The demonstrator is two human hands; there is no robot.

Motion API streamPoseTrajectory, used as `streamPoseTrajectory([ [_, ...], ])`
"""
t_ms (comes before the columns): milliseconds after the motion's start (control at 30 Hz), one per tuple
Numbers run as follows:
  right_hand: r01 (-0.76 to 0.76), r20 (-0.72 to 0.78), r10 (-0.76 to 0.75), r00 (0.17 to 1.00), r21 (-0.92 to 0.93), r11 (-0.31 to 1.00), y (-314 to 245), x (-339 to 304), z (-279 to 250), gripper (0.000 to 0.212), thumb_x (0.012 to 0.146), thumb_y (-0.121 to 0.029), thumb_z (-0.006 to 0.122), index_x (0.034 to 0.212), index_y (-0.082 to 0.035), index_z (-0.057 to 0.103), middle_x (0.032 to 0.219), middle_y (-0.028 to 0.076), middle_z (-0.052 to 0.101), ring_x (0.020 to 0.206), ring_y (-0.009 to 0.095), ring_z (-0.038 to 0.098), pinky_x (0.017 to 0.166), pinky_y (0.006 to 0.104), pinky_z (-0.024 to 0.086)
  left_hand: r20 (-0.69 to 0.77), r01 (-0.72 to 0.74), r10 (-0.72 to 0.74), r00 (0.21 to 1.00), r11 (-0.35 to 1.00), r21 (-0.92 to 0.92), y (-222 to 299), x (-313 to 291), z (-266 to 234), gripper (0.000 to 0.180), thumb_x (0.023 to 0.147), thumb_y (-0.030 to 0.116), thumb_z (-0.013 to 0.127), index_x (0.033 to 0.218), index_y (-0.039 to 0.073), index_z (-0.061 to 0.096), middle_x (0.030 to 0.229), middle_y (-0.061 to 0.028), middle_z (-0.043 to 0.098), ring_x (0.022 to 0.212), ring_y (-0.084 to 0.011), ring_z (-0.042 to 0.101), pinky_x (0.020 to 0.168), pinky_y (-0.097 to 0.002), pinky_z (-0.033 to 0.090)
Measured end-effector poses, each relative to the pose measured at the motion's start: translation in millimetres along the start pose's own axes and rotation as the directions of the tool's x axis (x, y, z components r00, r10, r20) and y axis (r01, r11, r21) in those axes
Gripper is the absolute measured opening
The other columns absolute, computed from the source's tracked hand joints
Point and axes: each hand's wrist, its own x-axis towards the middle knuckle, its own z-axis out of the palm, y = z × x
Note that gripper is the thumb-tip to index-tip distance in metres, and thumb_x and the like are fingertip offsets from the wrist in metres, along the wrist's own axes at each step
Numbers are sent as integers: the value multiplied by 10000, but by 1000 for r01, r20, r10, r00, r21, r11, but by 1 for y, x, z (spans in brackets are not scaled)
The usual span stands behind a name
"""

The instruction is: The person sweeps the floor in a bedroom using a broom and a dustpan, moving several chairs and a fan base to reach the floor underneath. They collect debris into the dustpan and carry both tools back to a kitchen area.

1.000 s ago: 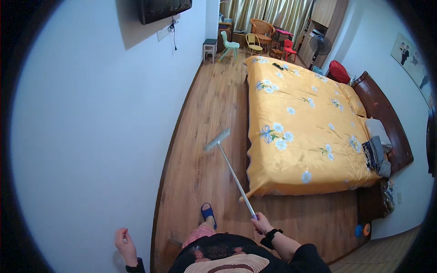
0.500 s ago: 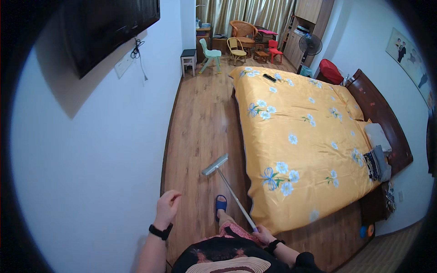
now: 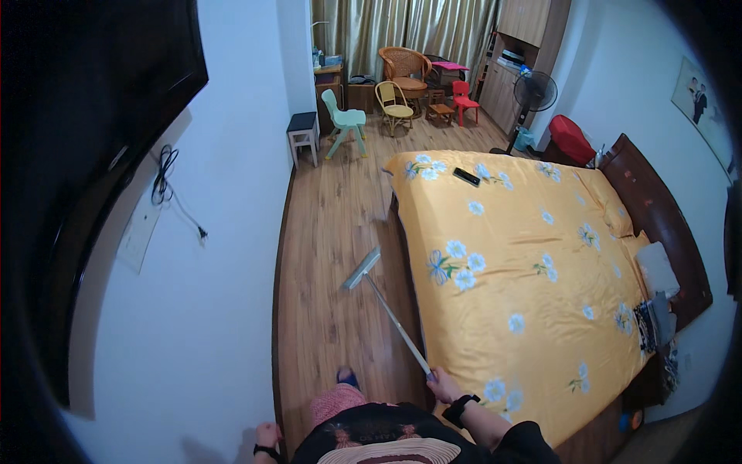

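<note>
My right hand (image 3: 444,385) is closed around the upper end of the pale handle of a long-handled floor squeegee (image 3: 399,328). Its flat, light grey head (image 3: 362,268) rests slanted on the wood floor, between the wall and the bed. At the lower edge, close to the left wall, my left hand (image 3: 267,435) hangs low beside my body. Its fingers look curled in, small and partly hidden, and no object shows in them. A dark slipper (image 3: 347,377) on my foot stands behind the squeegee head.
A bed (image 3: 495,232) with a yellow flowered cover borders the floor strip (image 3: 321,232) on the right. Ahead stand a dark-topped stool (image 3: 303,124), a mint chair (image 3: 342,120), a yellow chair (image 3: 395,104), a red chair (image 3: 464,100) and a fan (image 3: 535,93). A television (image 3: 116,93) hangs left.
I have moved forward along the bed, so the furniture ahead is nearer. My left hand has swung down and back toward the lower edge. The squeegee has moved forward, its head turned steeper.
</note>
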Motion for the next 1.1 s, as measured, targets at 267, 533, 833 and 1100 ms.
streamPoseTrajectory([
  [267,47,-120,-64,991,-142,989,-111,203,-34,418,827,-260,532,1211,-166,394,945,236,610,868,416,590,762,510,456,200,-345,485,851,230,910,87,212,5,214,789,185,492,665,53,605,651,-149,617,636,-264,619,564,-384,486],
  [533,-22,-221,-8,975,-135,991,-228,329,-82,367,860,-274,480,1203,-166,404,870,237,622,793,425,603,717,522,465,54,-410,481,875,677,611,513,343,107,521,886,407,391,730,-45,600,762,-268,577,736,-428,568,651,-488,413],
  [833,6,-288,-67,955,-208,978,-306,523,-185,366,833,-210,519,1185,-150,441,808,214,621,739,397,605,669,503,475,-28,-593,635,772,735,330,699,499,220,131,849,107,479,859,5,561,632,-97,541,587,-213,555,536,-334,442],
  [1100,0,-357,-138,924,-360,933,-391,707,-316,305,860,-139,428,1163,-172,454,727,191,602,661,373,599,583,486,463,130,-61,33,991,973,222,741,558,211,136,753,32,486,722,-13,610,552,-79,556,452,-152,537,406,-263,413],
])
